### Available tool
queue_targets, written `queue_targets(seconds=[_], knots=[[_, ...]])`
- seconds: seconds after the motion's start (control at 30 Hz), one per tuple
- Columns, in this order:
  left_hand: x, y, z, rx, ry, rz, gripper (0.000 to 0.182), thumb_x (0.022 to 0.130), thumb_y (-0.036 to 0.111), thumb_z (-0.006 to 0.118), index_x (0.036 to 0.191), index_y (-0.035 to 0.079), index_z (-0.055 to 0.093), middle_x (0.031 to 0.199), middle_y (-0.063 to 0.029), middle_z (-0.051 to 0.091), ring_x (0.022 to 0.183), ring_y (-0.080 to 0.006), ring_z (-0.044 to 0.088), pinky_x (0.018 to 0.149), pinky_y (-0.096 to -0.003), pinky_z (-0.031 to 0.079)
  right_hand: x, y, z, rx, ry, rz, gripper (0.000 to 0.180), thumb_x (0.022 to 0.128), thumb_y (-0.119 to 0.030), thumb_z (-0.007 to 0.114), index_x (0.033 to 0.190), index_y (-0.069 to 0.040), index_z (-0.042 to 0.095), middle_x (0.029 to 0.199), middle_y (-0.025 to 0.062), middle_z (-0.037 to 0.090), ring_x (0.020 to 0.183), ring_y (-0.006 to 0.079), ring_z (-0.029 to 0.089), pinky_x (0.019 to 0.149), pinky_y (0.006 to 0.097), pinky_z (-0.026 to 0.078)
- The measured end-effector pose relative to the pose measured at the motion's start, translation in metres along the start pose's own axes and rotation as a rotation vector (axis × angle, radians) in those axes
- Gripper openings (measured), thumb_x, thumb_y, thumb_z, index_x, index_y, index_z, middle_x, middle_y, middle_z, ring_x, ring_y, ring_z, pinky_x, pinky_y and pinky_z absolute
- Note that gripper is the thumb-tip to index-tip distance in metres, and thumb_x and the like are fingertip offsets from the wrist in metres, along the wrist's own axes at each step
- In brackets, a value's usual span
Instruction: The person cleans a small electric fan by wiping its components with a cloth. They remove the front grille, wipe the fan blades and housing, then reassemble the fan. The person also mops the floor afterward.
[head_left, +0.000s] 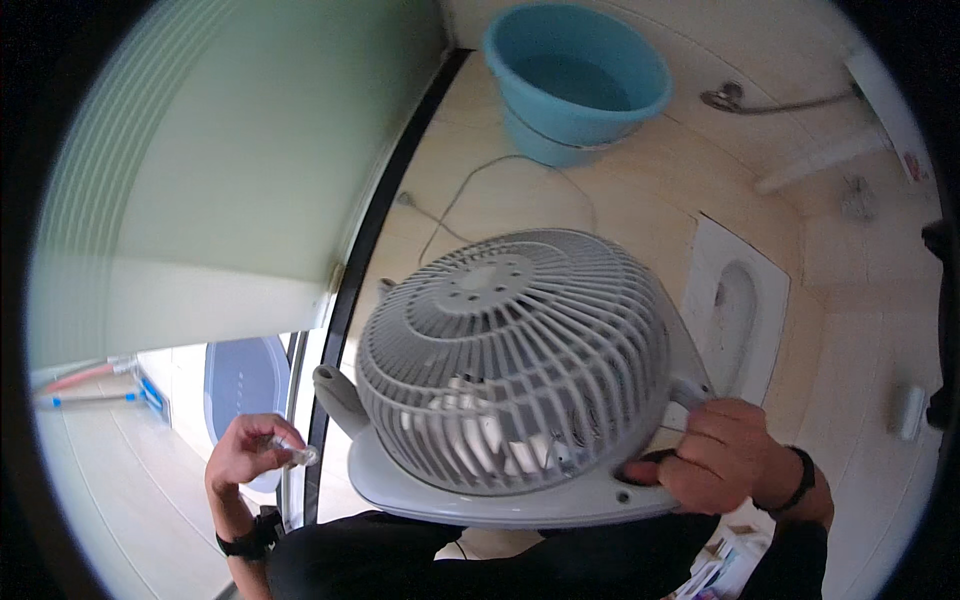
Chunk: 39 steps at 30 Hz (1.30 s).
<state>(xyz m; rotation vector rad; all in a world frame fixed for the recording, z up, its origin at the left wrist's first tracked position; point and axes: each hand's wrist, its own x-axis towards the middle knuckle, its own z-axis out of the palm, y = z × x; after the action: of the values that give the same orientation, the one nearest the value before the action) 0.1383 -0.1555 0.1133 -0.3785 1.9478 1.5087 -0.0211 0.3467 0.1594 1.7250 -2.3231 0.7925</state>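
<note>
A grey box-type electric fan (510, 367) lies before me, its domed slotted grille turned up and its broad rim close to my knees. Through the slats, pale parts show inside the housing. My right hand (712, 457) grips the handle opening at the rim's right corner, with the thumb in the hole. To the left of the fan and apart from it, my left hand (251, 454) pinches a small transparent object (304, 455) between thumb and fingers; its exact kind is not plain. A grey foot (339, 397) sticks out at the fan's left side.
A blue plastic tub (577, 135) holding water stands on the tiled floor, near a power cord (465, 191). On the right are a squat toilet (731, 311) and a shower head (724, 97). A frosted glass door (217, 172), a grey mat (244, 382) and a blue-handled squeegee (150, 394) lie left.
</note>
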Motion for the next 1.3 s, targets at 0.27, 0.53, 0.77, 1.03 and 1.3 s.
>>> queue_targets(seconds=[0.27,0.53,0.77,1.03,1.3], knots=[[-0.002,-0.02,-0.003,-0.015,-0.011,-0.055,0.022,0.077,-0.007,0.062,0.096,0.0,0.07,0.085,-0.0064,0.068,0.071,-0.0107,0.06,0.064,-0.0238,0.049,-0.09,0.023,-0.036,-0.196,0.062,0.546,0.055,0.078,-0.059,0.071,0.1,-0.01,0.061,0.095,0.0106,0.065,0.087,0.0248,0.062,0.077,0.0365,0.047],[0.017,-0.026,0.008,-0.069,-0.101,-0.115,0.019,0.081,-0.007,0.062,0.098,-0.002,0.07,0.077,-0.0028,0.066,0.068,-0.0071,0.056,0.062,-0.0231,0.046,-0.078,0.038,-0.037,-0.564,0.263,0.892,0.06,0.083,-0.022,0.077,0.133,-0.006,0.048,0.117,0.0103,0.054,0.102,0.0196,0.053,0.082,0.0364,0.047],[0.033,-0.038,0.017,-0.139,-0.173,-0.084,0.017,0.083,-0.003,0.065,0.099,-0.001,0.068,0.081,-0.0011,0.067,0.07,-0.0061,0.056,0.064,-0.022,0.046,-0.03,0.045,-0.039,0.394,0.445,1.137,0.06,0.075,-0.024,0.083,0.125,-0.004,0.055,0.091,0.003,0.055,0.074,0.0132,0.055,0.064,0.0304,0.047],[0.05,-0.038,0.028,-0.154,-0.174,-0.055,0.019,0.082,-0.002,0.062,0.1,-0.002,0.066,0.08,-0.0019,0.066,0.069,-0.0074,0.056,0.062,-0.0225,0.044,-0.045,0.019,-0.061,-0.275,0.264,0.822,0.065,0.075,-0.035,0.084,0.126,-0.008,0.055,0.1,0.0051,0.058,0.083,0.0136,0.058,0.072,0.0322,0.048],[0.081,-0.02,0.041,-0.127,-0.028,0.098,0.043,0.077,0.004,0.055,0.12,0.004,0.056,0.089,-0.0053,0.063,0.08,-0.0117,0.058,0.067,-0.0267,0.048,-0.034,0.008,-0.104,0.052,0.271,0.922,0.061,0.077,-0.044,0.079,0.122,-0.01,0.054,0.093,0.0048,0.061,0.081,0.0197,0.06,0.073,0.0361,0.048]])
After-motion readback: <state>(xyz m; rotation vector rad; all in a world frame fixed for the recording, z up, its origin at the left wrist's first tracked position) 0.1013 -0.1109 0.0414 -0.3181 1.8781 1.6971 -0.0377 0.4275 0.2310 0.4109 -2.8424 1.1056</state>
